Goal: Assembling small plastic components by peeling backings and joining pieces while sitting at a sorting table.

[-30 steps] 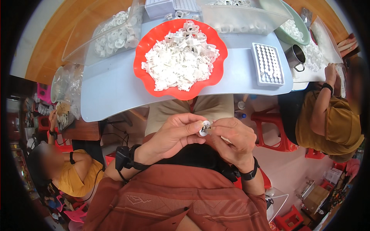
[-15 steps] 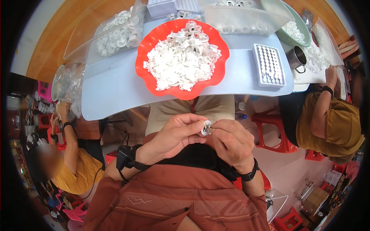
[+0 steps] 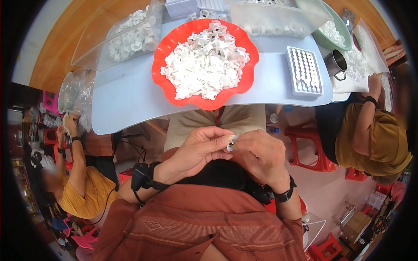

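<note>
Above my lap, my left hand [image 3: 201, 151] pinches a small round white plastic part [image 3: 229, 148] by its edge between thumb and forefinger. A dark, shiny piece shows at the middle of the part. My right hand [image 3: 262, 155] has its thumb and fingers closed against the other side of the same part, and its fingertips are partly hidden. Beyond my hands, on the pale blue table [image 3: 126, 98], rests a red wavy-rimmed bowl [image 3: 158, 80] heaped with small white plastic pieces [image 3: 209, 65].
A white tray [image 3: 320, 93] of small round pieces sits at the table's right, near a metal mug [image 3: 335, 64]. Clear bins [image 3: 93, 50] of white parts stand behind. Co-workers sit left [image 3: 89, 191] and right [image 3: 359, 130]; a red stool [image 3: 307, 145] is right of my legs.
My right hand has turned slightly at the white part, its fingers shifting round. The left hand keeps its pinch almost in place. The view has shifted slightly.
</note>
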The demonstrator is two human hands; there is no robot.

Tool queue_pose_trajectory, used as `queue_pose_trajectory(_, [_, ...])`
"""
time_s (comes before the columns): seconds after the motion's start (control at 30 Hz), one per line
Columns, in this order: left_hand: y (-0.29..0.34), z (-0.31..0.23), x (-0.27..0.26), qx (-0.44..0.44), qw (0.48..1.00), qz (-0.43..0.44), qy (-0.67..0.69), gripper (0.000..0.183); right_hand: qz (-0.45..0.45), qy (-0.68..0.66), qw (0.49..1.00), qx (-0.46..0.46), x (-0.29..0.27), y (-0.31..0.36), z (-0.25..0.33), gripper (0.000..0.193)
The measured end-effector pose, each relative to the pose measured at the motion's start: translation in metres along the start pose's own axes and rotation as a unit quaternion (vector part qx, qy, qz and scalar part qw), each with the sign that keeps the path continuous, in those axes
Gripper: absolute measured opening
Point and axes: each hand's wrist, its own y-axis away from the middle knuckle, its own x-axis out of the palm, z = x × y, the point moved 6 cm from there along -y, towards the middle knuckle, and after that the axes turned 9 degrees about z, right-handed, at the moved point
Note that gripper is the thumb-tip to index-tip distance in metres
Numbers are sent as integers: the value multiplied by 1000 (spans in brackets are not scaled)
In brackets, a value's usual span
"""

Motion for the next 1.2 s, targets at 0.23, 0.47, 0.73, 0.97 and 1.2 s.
queue_pose_trajectory(0.23, [-2,3,-5,12,1000,-1,-27,22,12,-7,1000,18,0,-2,-2,25])
queue_pose_trajectory(0.47, [-2,3,-3,17,996,-16,-91,26,35,-62,993,91,3,2,-12,18])
queue_pose_trajectory(0.73, [-2,0,5,39,990,6,-134,27,-7,-134,977,167,5,8,-25,15])
queue_pose_trajectory(0.97, [-2,2,0,32,989,11,-144,27,34,-286,926,243,18,18,-49,16])
queue_pose_trajectory(1.2, [-3,1,5,27,993,29,-110,24,45,-385,890,241,21,15,-47,16])
